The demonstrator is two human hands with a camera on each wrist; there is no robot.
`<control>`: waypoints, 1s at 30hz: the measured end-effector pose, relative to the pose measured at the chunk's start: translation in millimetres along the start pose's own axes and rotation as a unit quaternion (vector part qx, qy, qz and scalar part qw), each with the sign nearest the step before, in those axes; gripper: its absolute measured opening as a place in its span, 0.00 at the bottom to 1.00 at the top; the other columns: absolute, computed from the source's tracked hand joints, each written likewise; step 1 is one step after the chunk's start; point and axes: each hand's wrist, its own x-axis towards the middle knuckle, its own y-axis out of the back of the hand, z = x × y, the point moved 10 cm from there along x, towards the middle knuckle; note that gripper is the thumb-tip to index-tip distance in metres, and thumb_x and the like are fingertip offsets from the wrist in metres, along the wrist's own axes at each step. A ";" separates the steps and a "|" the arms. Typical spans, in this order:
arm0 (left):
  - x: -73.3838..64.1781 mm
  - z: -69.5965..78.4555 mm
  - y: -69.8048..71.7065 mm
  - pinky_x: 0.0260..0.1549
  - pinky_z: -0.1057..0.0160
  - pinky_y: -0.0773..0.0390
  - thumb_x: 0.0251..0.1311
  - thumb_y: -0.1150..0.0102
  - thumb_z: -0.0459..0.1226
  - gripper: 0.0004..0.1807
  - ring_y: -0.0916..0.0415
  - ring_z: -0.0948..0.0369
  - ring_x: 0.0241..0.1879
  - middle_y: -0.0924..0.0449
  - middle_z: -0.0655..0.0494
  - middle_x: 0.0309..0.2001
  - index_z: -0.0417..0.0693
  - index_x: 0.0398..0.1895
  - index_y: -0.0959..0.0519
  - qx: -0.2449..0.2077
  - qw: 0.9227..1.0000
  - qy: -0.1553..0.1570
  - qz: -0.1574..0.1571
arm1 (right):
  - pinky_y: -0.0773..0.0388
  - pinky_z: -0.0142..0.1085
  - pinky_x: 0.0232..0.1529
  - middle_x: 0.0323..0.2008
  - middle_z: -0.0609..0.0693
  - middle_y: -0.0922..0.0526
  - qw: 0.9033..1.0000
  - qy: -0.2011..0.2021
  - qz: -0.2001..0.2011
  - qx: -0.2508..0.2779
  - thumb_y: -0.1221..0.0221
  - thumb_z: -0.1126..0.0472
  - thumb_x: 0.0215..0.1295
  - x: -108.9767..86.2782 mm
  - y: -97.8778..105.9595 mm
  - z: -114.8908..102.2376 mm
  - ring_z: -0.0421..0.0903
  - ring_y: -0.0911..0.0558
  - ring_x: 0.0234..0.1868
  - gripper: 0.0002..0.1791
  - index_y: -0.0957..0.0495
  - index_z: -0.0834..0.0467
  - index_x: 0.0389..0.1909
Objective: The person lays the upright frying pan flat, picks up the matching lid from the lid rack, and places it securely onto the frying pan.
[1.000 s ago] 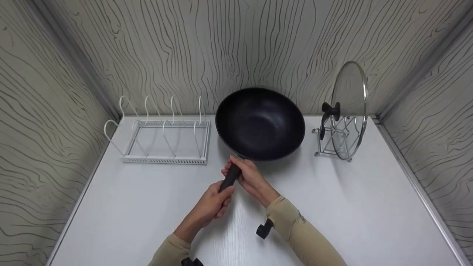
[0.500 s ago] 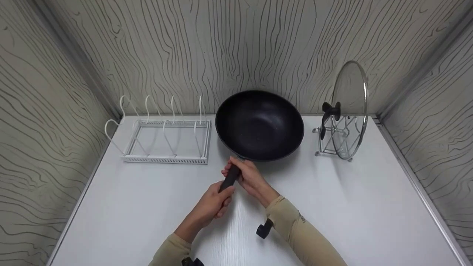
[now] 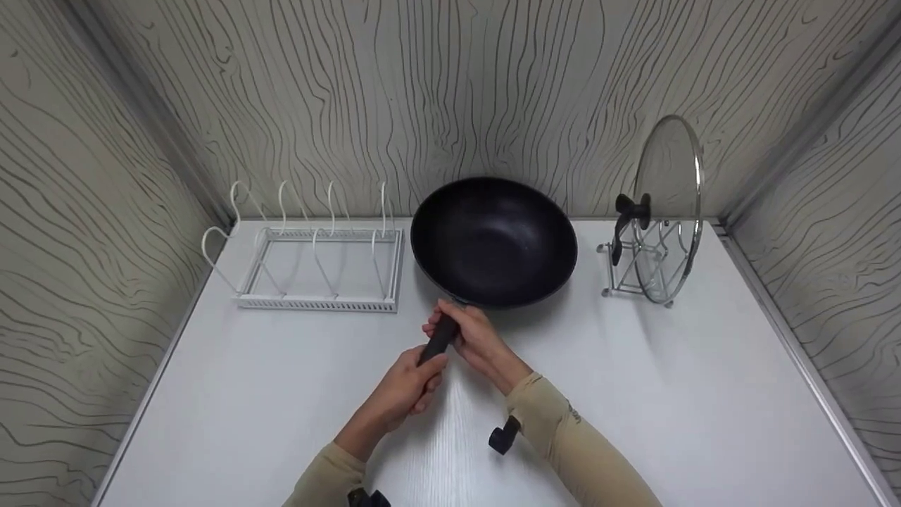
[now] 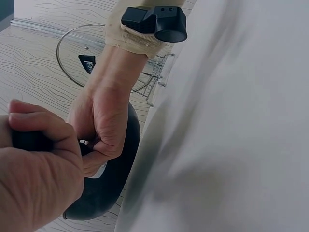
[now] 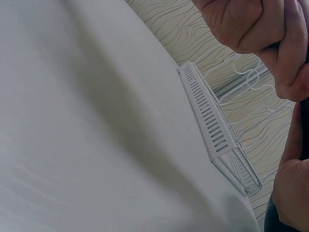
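Observation:
A black wok (image 3: 493,239) hangs over the table's middle in the head view, its dark inside facing me. Both hands grip its black handle (image 3: 439,338). My left hand (image 3: 401,386) wraps the near end, thumb along the top. Closer to the pan, my right hand (image 3: 482,341) holds the handle from the right side. In the left wrist view, the left hand's curled fingers (image 4: 43,123) cover much of the handle, and the wok's outer wall (image 4: 108,188) shows behind the right hand. Only part of each hand appears in the right wrist view.
Left of the wok stands a white wire rack (image 3: 317,307) with upright loops. To the right, a glass lid (image 3: 669,169) with a black knob stands on edge in a small metal rack (image 3: 619,289). A patterned wall (image 3: 450,91) rises behind the white table (image 3: 281,408).
The wok's far rim has dipped a little, so the pan shows slightly flatter. Both hands stay at the same places on the handle; the racks and lid stay put.

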 end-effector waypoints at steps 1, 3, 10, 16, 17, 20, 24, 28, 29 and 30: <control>0.4 -0.2 0.0 0.10 0.71 0.40 0.79 0.51 0.41 0.14 0.40 0.69 0.12 0.35 0.61 0.22 0.39 0.40 0.34 -0.002 1.000 -0.001 -0.001 | 0.13 0.37 0.45 0.31 0.53 0.18 1.000 0.000 0.001 0.001 0.45 0.63 0.78 0.1 0.3 0.2 0.46 0.12 0.33 0.10 0.23 0.65 0.38; 0.8 -1.0 -0.1 0.10 0.71 0.40 0.79 0.50 0.42 0.14 0.40 0.69 0.12 0.35 0.61 0.22 0.38 0.40 0.33 -0.005 1.000 -0.001 -0.002 | 0.13 0.37 0.45 0.31 0.53 0.18 1.000 -0.002 0.000 0.002 0.46 0.63 0.78 0.0 0.7 0.8 0.46 0.12 0.33 0.10 0.23 0.64 0.37; 0.9 -3.3 -0.2 0.10 0.72 0.40 0.78 0.48 0.43 0.14 0.40 0.70 0.12 0.35 0.61 0.22 0.41 0.40 0.34 -0.018 1.000 0.000 -0.005 | 0.13 0.37 0.45 0.31 0.53 0.18 1.000 -0.005 -0.004 0.001 0.45 0.63 0.78 0.5 0.2 2.3 0.46 0.12 0.34 0.10 0.22 0.63 0.35; 2.0 -5.0 1.2 0.10 0.72 0.41 0.79 0.50 0.42 0.13 0.40 0.70 0.11 0.35 0.62 0.20 0.43 0.37 0.34 -0.015 1.000 0.006 -0.001 | 0.13 0.36 0.46 0.30 0.51 0.17 1.000 -0.006 -0.009 -0.011 0.47 0.62 0.79 0.6 -0.8 2.8 0.45 0.11 0.33 0.11 0.22 0.63 0.36; 2.3 -5.3 1.5 0.10 0.72 0.41 0.78 0.49 0.42 0.14 0.40 0.70 0.11 0.35 0.62 0.20 0.43 0.37 0.34 -0.015 1.000 0.008 0.000 | 0.13 0.36 0.46 0.30 0.51 0.17 1.000 -0.006 -0.009 -0.011 0.47 0.63 0.80 0.5 -0.8 2.6 0.44 0.11 0.33 0.11 0.22 0.63 0.36; 2.3 -5.5 1.7 0.10 0.72 0.41 0.78 0.48 0.43 0.14 0.40 0.70 0.11 0.35 0.62 0.21 0.43 0.37 0.34 -0.017 1.000 0.008 -0.001 | 0.13 0.36 0.46 0.30 0.51 0.17 1.000 -0.006 -0.007 -0.007 0.47 0.63 0.80 0.3 -0.6 2.7 0.44 0.11 0.33 0.11 0.22 0.62 0.35; 2.0 -6.1 2.3 0.10 0.72 0.40 0.78 0.48 0.44 0.15 0.40 0.70 0.12 0.35 0.62 0.21 0.43 0.37 0.34 -0.021 1.000 0.010 0.000 | 0.13 0.37 0.47 0.31 0.52 0.17 1.000 -0.008 -0.006 -0.002 0.47 0.63 0.80 0.5 -0.5 3.5 0.45 0.11 0.33 0.11 0.22 0.62 0.36; 1.9 -6.9 3.0 0.10 0.72 0.40 0.78 0.48 0.43 0.14 0.40 0.70 0.12 0.35 0.62 0.21 0.43 0.37 0.34 -0.024 1.000 0.013 0.003 | 0.13 0.36 0.47 0.31 0.52 0.16 1.000 -0.009 -0.005 -0.003 0.47 0.63 0.80 1.1 0.1 4.7 0.44 0.11 0.33 0.10 0.23 0.64 0.38; 2.0 -7.0 3.1 0.10 0.72 0.40 0.78 0.49 0.43 0.14 0.40 0.70 0.12 0.35 0.62 0.21 0.43 0.37 0.34 -0.024 1.000 0.013 0.003 | 0.14 0.36 0.47 0.31 0.52 0.16 1.000 -0.010 -0.003 -0.003 0.47 0.63 0.79 1.3 0.5 5.2 0.44 0.11 0.33 0.10 0.23 0.64 0.39; 2.0 -7.0 3.0 0.10 0.72 0.40 0.78 0.49 0.43 0.14 0.40 0.70 0.12 0.35 0.62 0.21 0.43 0.37 0.34 -0.024 1.000 0.013 0.002 | 0.14 0.36 0.47 0.31 0.52 0.16 1.000 -0.011 -0.001 -0.004 0.46 0.62 0.79 1.5 1.0 5.5 0.44 0.11 0.33 0.09 0.24 0.65 0.40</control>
